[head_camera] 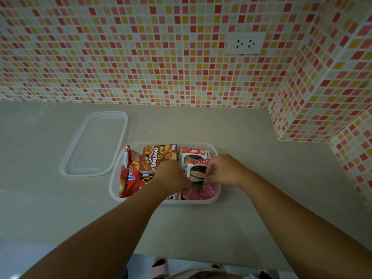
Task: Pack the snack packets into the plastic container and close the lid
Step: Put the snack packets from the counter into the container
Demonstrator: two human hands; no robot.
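A clear plastic container sits on the grey counter, filled with snack packets. Inside lie a red potato-chip bag at the left, a brown snack box at the back, two Choco Pie packets at the right and a pink packet at the front. My left hand and my right hand both reach into the container, fingers pinched on the pink packet around a green patch. The clear lid lies flat on the counter, left of the container.
The tiled wall runs behind the counter, with a white socket on it and a tiled corner column at the right. The counter's front edge is close to my body, with the floor and feet below it.
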